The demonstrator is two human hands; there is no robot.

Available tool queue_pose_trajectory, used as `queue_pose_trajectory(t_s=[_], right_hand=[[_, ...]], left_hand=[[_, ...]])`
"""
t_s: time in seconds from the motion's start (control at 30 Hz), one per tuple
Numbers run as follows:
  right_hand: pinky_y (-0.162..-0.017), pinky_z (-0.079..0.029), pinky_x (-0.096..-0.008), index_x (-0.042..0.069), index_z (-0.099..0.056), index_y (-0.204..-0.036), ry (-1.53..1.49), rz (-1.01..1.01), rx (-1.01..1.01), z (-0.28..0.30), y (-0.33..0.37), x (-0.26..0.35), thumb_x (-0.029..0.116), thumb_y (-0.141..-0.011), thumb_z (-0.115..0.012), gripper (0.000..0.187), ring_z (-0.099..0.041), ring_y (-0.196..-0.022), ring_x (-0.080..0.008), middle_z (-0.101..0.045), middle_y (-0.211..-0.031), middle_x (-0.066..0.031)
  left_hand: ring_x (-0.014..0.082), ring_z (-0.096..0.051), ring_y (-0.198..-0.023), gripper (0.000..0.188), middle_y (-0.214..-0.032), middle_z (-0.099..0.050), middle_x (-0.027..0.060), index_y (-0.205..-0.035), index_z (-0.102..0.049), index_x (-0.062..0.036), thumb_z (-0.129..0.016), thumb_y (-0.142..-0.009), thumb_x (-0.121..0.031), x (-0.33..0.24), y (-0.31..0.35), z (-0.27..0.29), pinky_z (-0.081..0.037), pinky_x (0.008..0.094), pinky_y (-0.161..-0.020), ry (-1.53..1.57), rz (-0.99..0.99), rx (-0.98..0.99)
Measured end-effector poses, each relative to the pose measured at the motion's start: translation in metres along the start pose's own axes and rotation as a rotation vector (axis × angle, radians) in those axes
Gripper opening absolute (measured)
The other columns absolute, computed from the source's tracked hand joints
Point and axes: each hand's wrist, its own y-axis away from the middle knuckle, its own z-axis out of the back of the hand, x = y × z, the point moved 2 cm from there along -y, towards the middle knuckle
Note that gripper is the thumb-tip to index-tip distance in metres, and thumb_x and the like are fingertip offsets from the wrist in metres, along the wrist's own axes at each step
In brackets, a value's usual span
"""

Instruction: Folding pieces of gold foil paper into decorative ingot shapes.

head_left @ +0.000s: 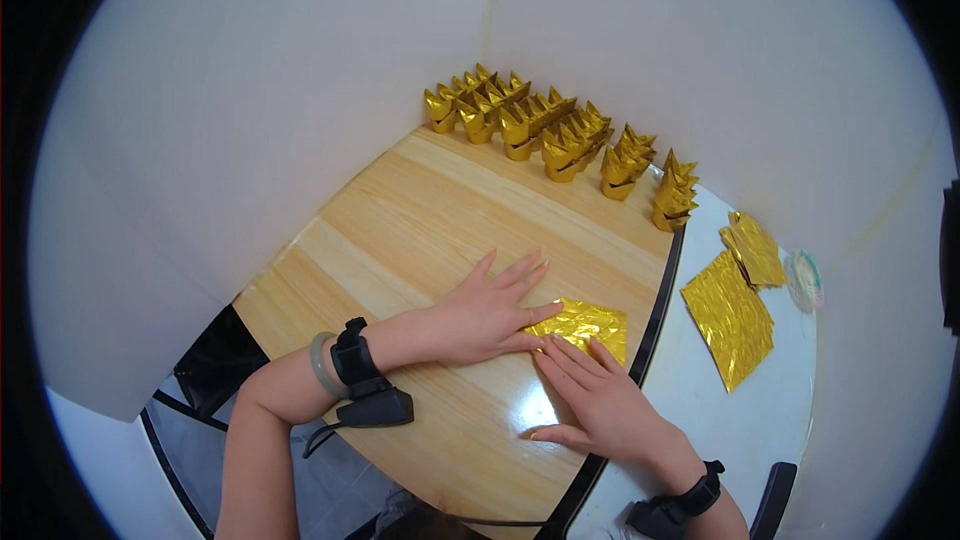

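A sheet of crinkled gold foil paper [592,325], looking folded into a rectangle, lies flat near the right edge of the wooden board. My left hand [490,310] rests on the board with its fingers spread, the fingertips nearest the sheet touching its left end. Over the sheet's lower edge lies my right hand [600,390], fingers stretched out flat and thumb apart on the wood. The two hands almost meet at the sheet's lower left corner, which they partly hide. Neither hand grips anything.
Rows of folded gold paper pieces [560,145] stand along the board's [400,210] far edge against the wall. On the white surface [660,440] to the right lie a stack of gold sheets [730,320], smaller gold pieces [757,248] and a small clear round container [804,278].
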Motion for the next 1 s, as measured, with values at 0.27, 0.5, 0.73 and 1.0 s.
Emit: queue_pose_trajectory(t_s=[0.27, 0.5, 0.73, 1.0], right_hand=[[-0.11, -0.025, -0.0442, -0.001, -0.03, -0.14, 0.149, -0.155, 0.059, 0.003, 0.013, -0.035, 0.056, -0.085, -0.052, 0.082, -0.03, -0.137, -0.0277, -0.032, -0.147, -0.016], [-0.11, -0.025, -0.0428, 0.001, -0.036, -0.138, 0.183, -0.365, -0.057, 0.011, 0.018, -0.054, 0.053, -0.084, -0.057, 0.078, -0.033, -0.134, -0.0291, -0.041, -0.141, -0.0139], [-0.102, -0.037, -0.0397, 0.003, -0.043, -0.133, 0.172, -0.289, -0.113, 0.017, 0.015, -0.05, 0.041, -0.08, -0.065, 0.069, -0.044, -0.125, -0.0302, -0.047, -0.136, -0.0121], [-0.096, -0.044, -0.037, 0.007, -0.05, -0.122, -0.136, -0.298, -0.137, 0.03, 0.016, -0.046, 0.017, -0.07, -0.068, 0.056, -0.048, -0.116, -0.032, -0.051, -0.13, -0.0105]], left_hand=[[0.0379, -0.009, -0.141, 0.059, -0.151, -0.013, 0.0234, -0.147, -0.023, -0.0154, -0.038, -0.097, -0.043, 0.003, 0.003, -0.013, -0.017, 0.0615, -0.107, 0.127, 0.019, 0.047], [0.0377, -0.009, -0.142, 0.059, -0.151, -0.013, 0.0246, -0.146, -0.025, -0.0143, -0.039, -0.096, -0.043, 0.004, 0.0, -0.011, -0.014, 0.0614, -0.107, 0.137, -0.001, 0.05], [0.0365, -0.01, -0.142, 0.048, -0.152, -0.017, 0.0188, -0.141, -0.039, -0.0193, -0.041, -0.097, -0.037, 0.006, -0.004, -0.003, -0.011, 0.0604, -0.109, 0.319, 0.086, 0.064], [0.0362, -0.009, -0.142, 0.048, -0.153, -0.015, 0.0151, -0.141, -0.04, -0.0251, -0.047, -0.094, -0.035, 0.012, -0.003, -0.01, -0.009, 0.0635, -0.108, 0.272, 0.045, 0.06]])
